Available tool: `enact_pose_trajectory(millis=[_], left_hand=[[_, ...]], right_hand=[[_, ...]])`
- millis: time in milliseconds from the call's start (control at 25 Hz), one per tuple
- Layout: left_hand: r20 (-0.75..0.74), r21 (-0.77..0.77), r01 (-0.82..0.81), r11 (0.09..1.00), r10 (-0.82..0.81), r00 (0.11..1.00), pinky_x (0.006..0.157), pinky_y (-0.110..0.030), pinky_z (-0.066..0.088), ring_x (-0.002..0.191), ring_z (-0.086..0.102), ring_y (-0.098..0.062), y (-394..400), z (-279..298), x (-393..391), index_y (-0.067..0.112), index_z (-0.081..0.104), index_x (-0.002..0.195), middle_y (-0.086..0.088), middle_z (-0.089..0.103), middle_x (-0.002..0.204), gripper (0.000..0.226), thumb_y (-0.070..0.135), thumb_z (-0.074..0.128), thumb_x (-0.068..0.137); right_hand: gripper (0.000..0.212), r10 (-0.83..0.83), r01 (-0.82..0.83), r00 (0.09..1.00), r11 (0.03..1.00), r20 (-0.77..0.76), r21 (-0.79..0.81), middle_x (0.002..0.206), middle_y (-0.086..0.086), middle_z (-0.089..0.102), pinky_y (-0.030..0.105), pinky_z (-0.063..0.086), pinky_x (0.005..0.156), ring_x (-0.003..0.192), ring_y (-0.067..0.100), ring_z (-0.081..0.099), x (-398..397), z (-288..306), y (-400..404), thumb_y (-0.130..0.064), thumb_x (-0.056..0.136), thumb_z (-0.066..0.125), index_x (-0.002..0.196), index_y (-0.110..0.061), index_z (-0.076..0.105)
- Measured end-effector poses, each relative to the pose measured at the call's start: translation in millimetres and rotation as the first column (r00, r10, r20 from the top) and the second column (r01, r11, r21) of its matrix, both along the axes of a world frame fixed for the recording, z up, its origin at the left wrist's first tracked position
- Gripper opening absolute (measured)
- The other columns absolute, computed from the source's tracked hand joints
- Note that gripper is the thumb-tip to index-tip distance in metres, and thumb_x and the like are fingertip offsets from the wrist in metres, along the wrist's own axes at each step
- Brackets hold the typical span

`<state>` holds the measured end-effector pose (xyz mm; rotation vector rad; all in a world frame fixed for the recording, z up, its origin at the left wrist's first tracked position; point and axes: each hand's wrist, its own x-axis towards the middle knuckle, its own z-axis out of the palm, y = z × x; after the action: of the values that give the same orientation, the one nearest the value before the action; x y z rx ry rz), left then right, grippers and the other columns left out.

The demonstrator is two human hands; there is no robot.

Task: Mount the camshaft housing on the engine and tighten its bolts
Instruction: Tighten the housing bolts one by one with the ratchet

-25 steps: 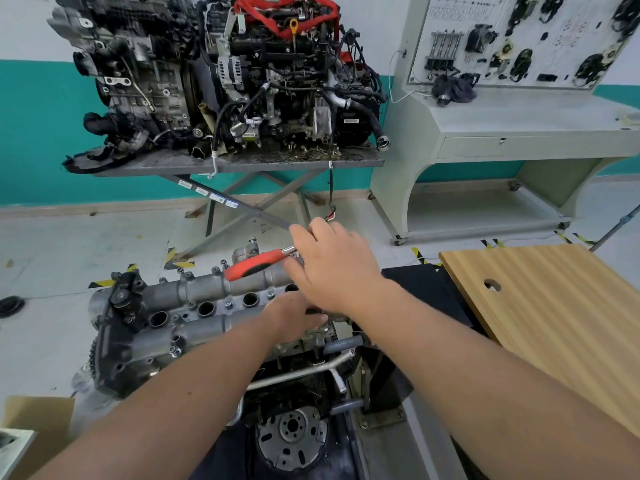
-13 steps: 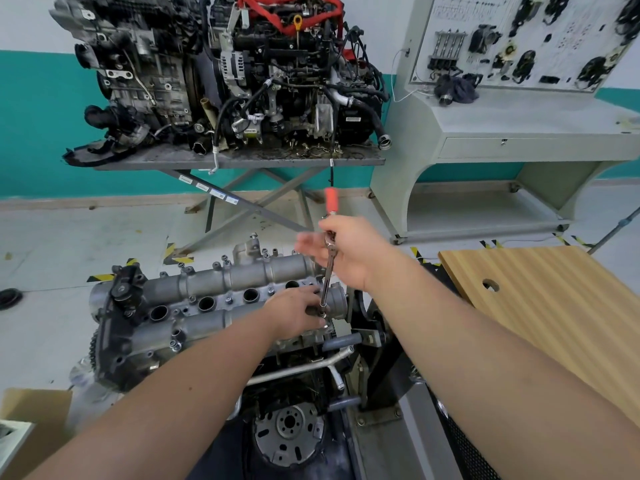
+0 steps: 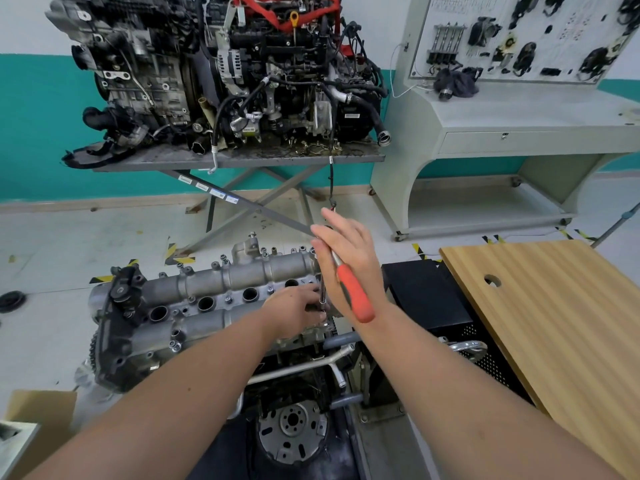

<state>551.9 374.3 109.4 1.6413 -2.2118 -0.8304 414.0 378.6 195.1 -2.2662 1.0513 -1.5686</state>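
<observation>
Our right hand (image 3: 346, 261) has its fingers extended and nearly straight, palm laid against the ratchet (image 3: 353, 292), whose red handle points toward 5 o'clock along the wrist. The ratchet's extension drops to a bolt at the housing's right end. Our left hand (image 3: 294, 311) has its fingers curled around the base of that extension, steadying it. The housing (image 3: 221, 292) sits atop the engine (image 3: 291, 427), at 9 o'clock from both hands. A wooden board (image 3: 554, 306) lies at 3 o'clock. Two further engines (image 3: 225, 74) stand on a stand at 12 o'clock.
</observation>
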Motion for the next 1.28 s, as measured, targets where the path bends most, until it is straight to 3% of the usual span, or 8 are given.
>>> enact_pose_trajectory(millis=[120, 280, 400, 600, 720, 840, 960, 1280], left_hand=[[0.054, 0.008, -0.048, 0.999, 0.047, 0.997, 0.079, -0.026, 0.044, 0.088, 0.055, -0.010, -3, -1, -1, 0.026, 0.066, 0.084, 0.030, 0.054, 0.086, 0.007, 0.027, 0.068, 0.091], [0.110, -0.037, -0.058, 0.998, 0.062, 0.992, 0.054, -0.012, 0.026, 0.063, 0.045, 0.003, -2, 0, -4, 0.037, 0.044, 0.068, 0.027, 0.043, 0.068, 0.033, 0.026, 0.065, 0.090], [0.046, -0.017, -0.076, 0.997, 0.077, 0.996, 0.055, -0.012, 0.034, 0.065, 0.048, 0.010, -2, -1, -3, 0.039, 0.043, 0.072, 0.033, 0.053, 0.074, 0.032, 0.028, 0.067, 0.090], [0.090, 0.041, -0.047, 0.998, 0.043, 0.995, 0.094, -0.036, 0.047, 0.110, 0.058, -0.020, 0, 1, -1, 0.024, 0.067, 0.097, 0.013, 0.063, 0.117, 0.012, 0.033, 0.060, 0.096], [0.124, 0.035, 0.004, 0.999, -0.009, 0.992, 0.106, -0.041, 0.039, 0.128, 0.049, -0.021, -2, 0, 0, 0.020, 0.069, 0.118, 0.006, 0.050, 0.145, 0.026, 0.033, 0.058, 0.099], [0.154, 0.009, 0.028, 1.000, -0.029, 0.988, 0.106, -0.041, 0.038, 0.130, 0.047, -0.020, -3, -1, 0, 0.020, 0.068, 0.121, 0.008, 0.047, 0.146, 0.028, 0.034, 0.056, 0.099], [0.162, 0.012, 0.003, 1.000, -0.005, 0.987, 0.109, -0.040, 0.037, 0.134, 0.044, -0.018, -3, -2, 0, 0.025, 0.067, 0.124, 0.009, 0.042, 0.152, 0.029, 0.035, 0.057, 0.099], [0.113, -0.030, 0.011, 1.000, -0.007, 0.994, 0.102, -0.041, 0.041, 0.127, 0.048, -0.015, -1, -4, 0, 0.027, 0.069, 0.120, 0.016, 0.050, 0.142, 0.025, 0.033, 0.058, 0.098]], right_hand=[[0.010, -0.078, -0.008, 0.953, 0.960, -0.294, -0.280, 0.112, 0.009, 0.072, 0.044, 0.054, 0.084, 0.099, 0.035, 0.065, -10, 8, -10, -0.005, 0.091, 0.069, 0.098, -0.003, 0.075], [0.007, -0.186, -0.007, 0.822, 0.942, -0.539, -0.336, 0.100, 0.002, 0.068, 0.042, 0.047, 0.069, 0.082, 0.029, 0.058, -15, 19, -12, -0.009, 0.092, 0.064, 0.091, -0.012, 0.070], [0.010, -0.246, 0.078, 0.795, 0.948, -0.555, -0.310, 0.101, 0.002, 0.066, 0.042, 0.043, 0.069, 0.079, 0.029, 0.055, -14, 21, -8, -0.010, 0.093, 0.060, 0.092, -0.013, 0.069], [0.022, 0.086, -0.083, 0.996, 0.975, -0.007, 0.208, 0.117, 0.006, 0.064, 0.044, 0.049, 0.093, 0.106, 0.023, 0.061, 1, 10, 5, -0.010, 0.102, 0.050, 0.105, -0.003, 0.070], [0.029, 0.120, -0.218, 0.960, 0.887, 0.253, 0.406, 0.129, -0.002, 0.063, 0.030, 0.051, 0.097, 0.110, 0.017, 0.065, -1, 10, 8, -0.024, 0.106, 0.044, 0.124, -0.014, 0.065], [0.029, 0.022, -0.500, 0.796, 0.588, 0.605, 0.636, 0.110, 0.000, 0.073, 0.027, 0.053, 0.081, 0.089, 0.019, 0.066, 1, 15, 5, -0.032, 0.108, 0.038, 0.120, -0.024, 0.064], [0.030, -0.128, -0.719, 0.601, 0.344, 0.789, 0.604, 0.083, 0.006, 0.070, 0.030, 0.043, 0.073, 0.074, 0.019, 0.057, -6, 23, -6, -0.031, 0.105, 0.043, 0.101, -0.015, 0.068], [0.008, -0.048, -0.816, 0.523, 0.261, 0.851, 0.516, 0.089, 0.004, 0.072, 0.030, 0.046, 0.074, 0.080, 0.020, 0.062, -5, 27, -3, -0.008, 0.082, 0.063, 0.083, -0.016, 0.064]])
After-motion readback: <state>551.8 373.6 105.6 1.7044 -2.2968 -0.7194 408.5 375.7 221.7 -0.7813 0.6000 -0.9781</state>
